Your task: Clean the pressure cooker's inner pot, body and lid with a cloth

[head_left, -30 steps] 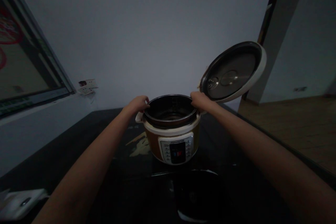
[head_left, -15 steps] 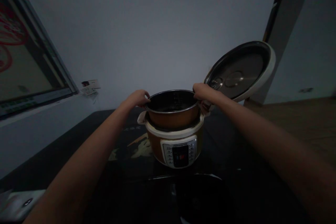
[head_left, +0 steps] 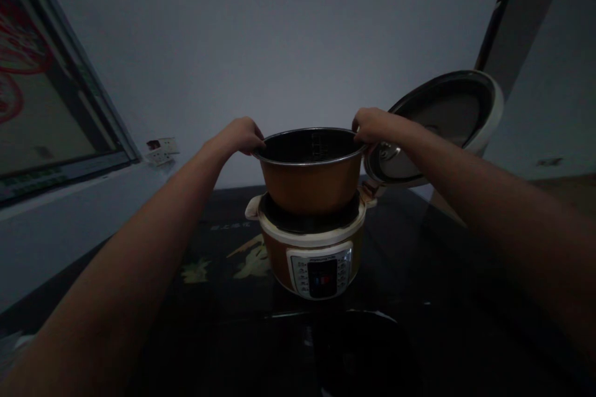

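A brown inner pot point(head_left: 310, 177) with a dark inside hangs mostly out of the rice cooker point(head_left: 314, 257), its bottom still within the cooker's white rim. My left hand point(head_left: 239, 134) pinches the pot's rim on the left side. My right hand point(head_left: 372, 125) pinches the rim on the right. The cooker stands on a dark table point(head_left: 223, 298) and shows a control panel point(head_left: 321, 273) at its front. Its hinged lid point(head_left: 442, 124) stands open at the right, behind my right forearm.
A dark rounded object point(head_left: 358, 353) lies on the table just in front of the cooker. A window point(head_left: 41, 118) fills the left wall, with wall sockets point(head_left: 161, 150) beside it. A grey wall stands behind, and a wooden floor point(head_left: 568, 189) shows far right.
Both hands have lifted the inner pot upward out of the cooker; a second ago it sat fully inside with only its rim showing.
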{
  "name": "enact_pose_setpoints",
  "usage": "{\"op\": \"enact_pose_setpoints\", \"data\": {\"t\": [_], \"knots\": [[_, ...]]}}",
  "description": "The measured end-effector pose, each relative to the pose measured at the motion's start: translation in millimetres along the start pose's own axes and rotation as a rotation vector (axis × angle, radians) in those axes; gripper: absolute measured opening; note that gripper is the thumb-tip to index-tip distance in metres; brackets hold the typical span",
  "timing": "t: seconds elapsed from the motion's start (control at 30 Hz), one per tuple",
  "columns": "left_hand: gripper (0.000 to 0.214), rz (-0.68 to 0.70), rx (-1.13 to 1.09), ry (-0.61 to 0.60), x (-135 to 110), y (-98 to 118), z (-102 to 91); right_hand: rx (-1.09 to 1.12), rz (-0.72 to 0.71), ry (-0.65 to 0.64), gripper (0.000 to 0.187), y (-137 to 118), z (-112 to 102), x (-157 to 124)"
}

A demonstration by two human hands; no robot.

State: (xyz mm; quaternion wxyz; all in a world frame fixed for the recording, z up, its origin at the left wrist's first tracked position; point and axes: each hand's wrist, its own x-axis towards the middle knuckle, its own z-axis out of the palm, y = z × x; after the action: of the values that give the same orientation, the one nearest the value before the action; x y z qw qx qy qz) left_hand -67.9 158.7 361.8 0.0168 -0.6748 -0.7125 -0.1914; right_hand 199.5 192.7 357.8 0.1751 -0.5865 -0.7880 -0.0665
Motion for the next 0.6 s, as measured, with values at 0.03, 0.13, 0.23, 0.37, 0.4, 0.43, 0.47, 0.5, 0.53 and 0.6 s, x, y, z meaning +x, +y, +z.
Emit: {"op": "enact_pose_setpoints", "data": {"t": [0.03, 0.13, 0.23, 0.37, 0.4, 0.43, 0.47, 0.5, 0.53, 0.6], "knots": [[0.033, 0.005, -0.019, 0.015, -3, 2, -5.0, -0.005, 0.009, 0.001, 0.013, 1, -6, -1], [0.037, -0.001, -0.075, 0.063, -14, 7, -18.8, 0.062, 0.055, -0.059, 0.016, 2, -22, -9], [0.048, -0.029, -0.120, 0.104, -34, 10, -31.0, 0.292, 0.041, -0.065, 0.023, 1, -33, -25], [0.051, -0.021, -0.148, 0.149, -70, 8, -46.4, 0.470, 0.025, 0.049, 0.027, -8, -42, -58], [0.051, -0.010, -0.156, 0.161, -80, 6, -50.2, 0.509, 0.007, 0.061, 0.028, -12, -44, -68], [0.050, 0.004, -0.168, 0.169, -89, 3, -54.0, 0.551, -0.012, 0.074, 0.029, -17, -47, -78], [0.050, 0.023, -0.182, 0.177, -97, 0, -57.6, 0.591, -0.028, 0.085, 0.030, -21, -49, -89], [0.051, 0.048, -0.197, 0.187, -106, -3, -61.0, 0.628, -0.033, 0.096, 0.032, -26, -51, -99], [0.051, 0.078, -0.214, 0.197, -114, -6, -64.1, 0.662, -0.028, 0.113, 0.035, -30, -53, -108], [0.051, 0.122, -0.251, 0.216, -131, -12, -69.0, 0.710, -0.013, 0.152, 0.040, -36, -56, -125]]}}
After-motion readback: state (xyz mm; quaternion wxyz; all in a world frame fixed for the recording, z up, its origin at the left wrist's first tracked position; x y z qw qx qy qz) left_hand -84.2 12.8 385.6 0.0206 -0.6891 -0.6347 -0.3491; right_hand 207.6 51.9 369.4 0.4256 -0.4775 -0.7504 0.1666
